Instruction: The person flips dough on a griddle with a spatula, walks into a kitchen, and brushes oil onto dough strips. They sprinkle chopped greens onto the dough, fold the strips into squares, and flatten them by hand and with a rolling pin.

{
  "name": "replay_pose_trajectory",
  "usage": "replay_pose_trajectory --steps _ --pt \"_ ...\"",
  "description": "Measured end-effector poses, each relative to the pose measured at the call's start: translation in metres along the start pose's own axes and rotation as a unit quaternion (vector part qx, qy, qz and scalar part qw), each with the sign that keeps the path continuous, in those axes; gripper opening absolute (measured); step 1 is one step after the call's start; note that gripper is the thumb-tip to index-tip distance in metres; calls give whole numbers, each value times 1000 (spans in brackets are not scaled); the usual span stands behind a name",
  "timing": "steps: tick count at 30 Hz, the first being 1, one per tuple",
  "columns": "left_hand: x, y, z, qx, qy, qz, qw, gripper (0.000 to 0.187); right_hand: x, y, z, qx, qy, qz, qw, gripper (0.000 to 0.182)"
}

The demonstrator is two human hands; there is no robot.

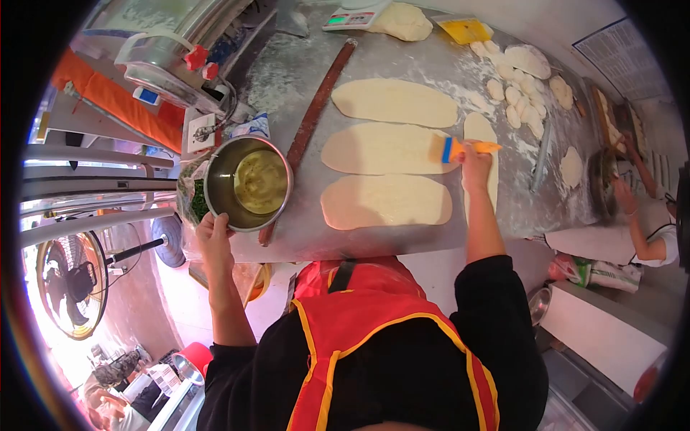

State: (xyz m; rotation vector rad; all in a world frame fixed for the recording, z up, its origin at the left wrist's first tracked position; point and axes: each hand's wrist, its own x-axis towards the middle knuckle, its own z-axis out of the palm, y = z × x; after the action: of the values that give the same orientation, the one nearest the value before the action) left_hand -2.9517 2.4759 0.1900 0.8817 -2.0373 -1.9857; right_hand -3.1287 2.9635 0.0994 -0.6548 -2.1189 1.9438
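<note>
My right hand (474, 169) grips a pastry brush (450, 150) with an orange handle and blue bristle end. The bristles rest at the right end of the middle dough sheet (381, 149). Two more long flat sheets lie alongside, an upper dough sheet (394, 101) and a lower dough sheet (388, 202), the lower one looking shiny. Partly under my right wrist is a narrower dough strip (480, 128). My left hand (215, 228) holds the rim of a steel pot (215, 188), which is tilted and contains yellowish oil (260, 181).
A long rolling pin (321, 100) lies between pot and dough. Behind are a scale (352, 17), a dough lump (401, 21) and a yellow scraper (465, 31). Several small dough pieces (519, 93) sit at right, near a metal rod (540, 156). Another person's hands (625, 194) work at far right.
</note>
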Motion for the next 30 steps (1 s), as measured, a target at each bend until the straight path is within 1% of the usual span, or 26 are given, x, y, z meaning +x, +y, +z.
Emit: replay_pose_trajectory --steps 3,6,8,9,11,12,13,15,17,20,21,22,23,24,25,26,27,28,29,30 --pt "0 -1 -1 10 4 -7 1000 14 17 -10 -32 -117 30 -68 990 13" --pt "0 -2 0 20 13 -12 1000 14 46 -26 -7 -229 19 -217 949 15" --pt "-6 3 2 11 27 -9 1000 13 54 -43 41 -315 -3 -302 900 14" --pt "-9 5 3 8 33 -7 999 13 79 -17 70 -307 -35 -297 903 15" --pt "-13 5 1 6 54 -12 998 13 46 -35 125 -374 -73 -378 844 24" --pt "-15 5 0 6 64 -15 998 13 42 -33 155 -454 -148 -323 817 25" --pt "-16 3 -2 10 70 -16 997 12 36 -11 188 -459 -85 -445 764 26" --pt "-18 -4 -8 20 83 -17 996 12 1 -26 230 -475 -163 -426 753 25" --pt "-21 -4 -8 22 92 -16 995 12 -19 -18 259 -406 -202 -428 782 24" --pt "-24 -2 -5 28 98 -20 995 12 -40 -56 258 -345 -235 -428 802 18" --pt "-24 -1 -3 30 99 -22 994 12 -24 -43 259 -194 -271 -310 890 16" --pt "-23 -1 -1 30 97 -20 995 12 4 -23 256 -34 -294 -178 938 15" --pt "-23 -1 -1 31 94 -18 995 12 26 -10 245 127 -304 -37 943 13" --pt "-23 -1 1 31 91 -15 995 12 40 -21 221 -10 -228 -94 969 13" --pt "-23 1 6 24 90 -15 996 12 57 -33 190 -147 -146 -148 967 13" --pt "-23 5 12 17 88 -14 996 13 87 -13 162 -167 -88 -158 969 14" --pt "-21 9 17 11 87 -13 996 13 115 5 125 -150 -71 -106 980 16" --pt "-19 11 20 10 81 -14 997 13 118 -3 90 -56 -73 -54 994 18" --pt "-18 12 24 9 76 -15 997 14 122 -4 64 -21 -42 -37 998 16" --pt "-18 12 26 8 70 -18 997 14 124 -7 38 -30 -25 -44 998 16"
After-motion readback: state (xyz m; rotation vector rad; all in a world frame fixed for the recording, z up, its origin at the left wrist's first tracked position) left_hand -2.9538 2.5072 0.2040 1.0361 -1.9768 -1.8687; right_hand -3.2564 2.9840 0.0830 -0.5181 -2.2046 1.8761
